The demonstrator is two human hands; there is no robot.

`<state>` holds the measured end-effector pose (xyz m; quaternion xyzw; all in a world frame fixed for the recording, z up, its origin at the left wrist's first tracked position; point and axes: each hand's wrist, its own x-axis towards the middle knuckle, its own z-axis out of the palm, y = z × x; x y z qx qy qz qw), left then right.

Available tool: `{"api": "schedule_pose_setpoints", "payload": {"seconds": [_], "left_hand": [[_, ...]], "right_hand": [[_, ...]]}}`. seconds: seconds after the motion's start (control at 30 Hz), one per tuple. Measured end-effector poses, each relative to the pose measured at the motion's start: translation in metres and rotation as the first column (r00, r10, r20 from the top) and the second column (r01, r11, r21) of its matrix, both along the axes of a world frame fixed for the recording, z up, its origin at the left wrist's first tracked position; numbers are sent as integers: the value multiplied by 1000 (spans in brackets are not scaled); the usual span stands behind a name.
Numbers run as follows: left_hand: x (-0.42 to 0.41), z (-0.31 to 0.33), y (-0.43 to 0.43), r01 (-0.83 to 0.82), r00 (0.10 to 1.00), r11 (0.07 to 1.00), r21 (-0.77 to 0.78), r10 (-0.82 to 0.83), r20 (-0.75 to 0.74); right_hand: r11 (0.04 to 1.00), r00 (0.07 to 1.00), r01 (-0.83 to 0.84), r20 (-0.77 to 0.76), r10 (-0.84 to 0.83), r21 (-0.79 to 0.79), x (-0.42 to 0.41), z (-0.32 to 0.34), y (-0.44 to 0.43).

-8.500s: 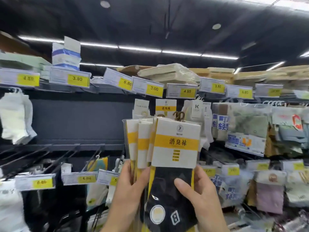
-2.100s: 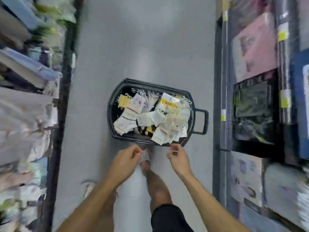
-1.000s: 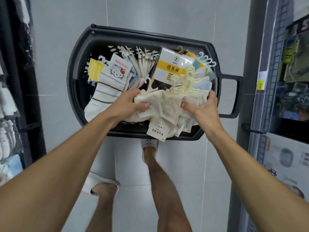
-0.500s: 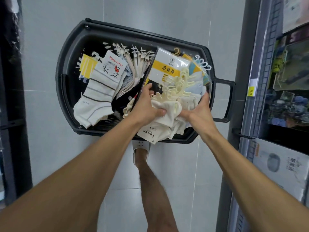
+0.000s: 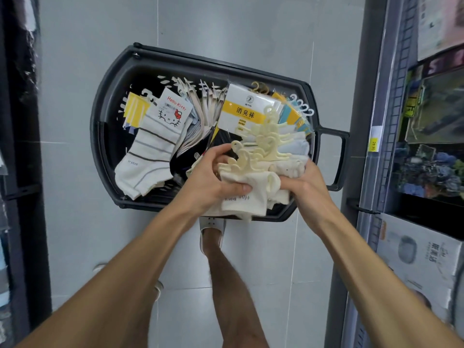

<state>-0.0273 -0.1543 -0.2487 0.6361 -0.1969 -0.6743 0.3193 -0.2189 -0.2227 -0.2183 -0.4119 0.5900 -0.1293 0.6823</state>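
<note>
1. Head view: we look straight down at a basket (image 5: 105, 109) on the floor (image 5: 226, 26), with both arms reaching in.
2. Left hand (image 5: 213, 179) grips the left end of the cream socks (image 5: 261, 197), thumb across the top and fingers curled round the far side.
3. Right hand (image 5: 310, 187) grips the right end with its fingers wrapped under; we can't see the fingertips.
4. The socks sit at the near right corner of the basket. Their toes droop over the near rim, and their hangers (image 5: 266, 136) fan away from us toward the far right.
5. The bundle's long axis runs left to right, hand to hand. Both hands are on it, so neither is nearer.
6. We judge the step as gathering the bundle to lift it out; the clear way is up and toward us.
7. Edges: the hangers lie on the pack (image 5: 244, 109) and could snag it. The handle (image 5: 339, 159) and shelf (image 5: 371, 96) are close on the right.
8. Open room: there is floor left of the basket and on the near side, apart from the foot (image 5: 212, 227) just below the rim.
9. The striped sock (image 5: 150, 151) lies to the left, apart from the hands.
</note>
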Motion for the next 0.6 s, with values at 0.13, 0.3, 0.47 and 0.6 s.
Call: {"api": "schedule_pose_setpoints", "payload": {"seconds": [0.13,0.3,0.47,0.6], "left_hand": [[11,55,2,25,994,999,-40,-29,-108],[43,131,8,-50,968,997,-53,35,-247],[113,253,51,-282,957,946,-162,264,-125],[153,364,119,-575,795,771,-273,606,35]], "right_hand": [[999,993,-48,108,47,3,12,37,3],[990,986,-134,107,130,32,70,101,12],[863,849,-497,153,506,-96,164,220,26],[735,704,-612,221,675,-292,236,333,55]]}}
